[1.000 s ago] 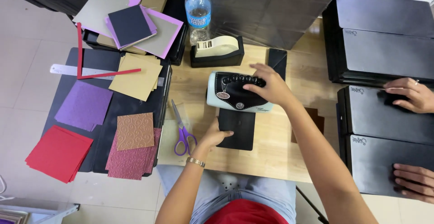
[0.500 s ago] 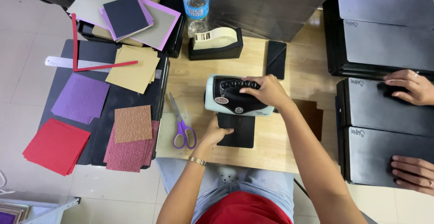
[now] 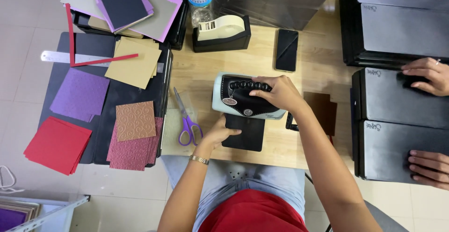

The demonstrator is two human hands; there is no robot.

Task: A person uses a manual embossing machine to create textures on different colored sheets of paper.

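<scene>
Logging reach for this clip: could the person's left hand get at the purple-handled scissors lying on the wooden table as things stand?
Probably yes. The left hand rests on the black card, and the purple-handled scissors lie just beside it on the wooden table, with nothing between them.

Pale blue and black embossing machine [image 3: 245,96] under right hand [image 3: 276,93], palm pressing its top. Black sheet [image 3: 244,132] at left hand [image 3: 220,132], fingertips on its edge. Purple-handled scissors [image 3: 187,119] just left of that hand.
</scene>
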